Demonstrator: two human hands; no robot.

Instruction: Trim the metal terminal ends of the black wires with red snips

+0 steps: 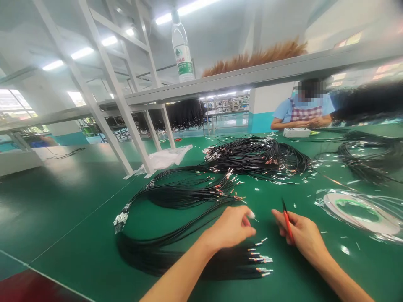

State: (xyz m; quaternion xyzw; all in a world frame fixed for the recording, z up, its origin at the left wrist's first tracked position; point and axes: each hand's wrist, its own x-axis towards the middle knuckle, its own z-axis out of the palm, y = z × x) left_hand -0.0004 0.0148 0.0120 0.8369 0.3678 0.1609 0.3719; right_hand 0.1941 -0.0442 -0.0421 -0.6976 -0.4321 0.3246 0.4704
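Observation:
My left hand [231, 228] hovers over a bundle of black wires with metal tips [220, 262], fingers pinched together on a thin piece I cannot make out. My right hand [304, 237] is closed round a red-handled tool [287, 222] whose dark tip points up and away. Both hands sit close together above the green table [78, 218]. A second looped bundle of black wires [182, 193] lies just beyond my left hand.
A larger heap of black wires [258, 157] lies farther back, with another heap [368, 159] at right. A clear tape reel [362, 212] rests right of my hand. A white frame leg [126, 113], plastic bag [166, 157], water bottle [181, 50] and a seated person [304, 111] stand behind.

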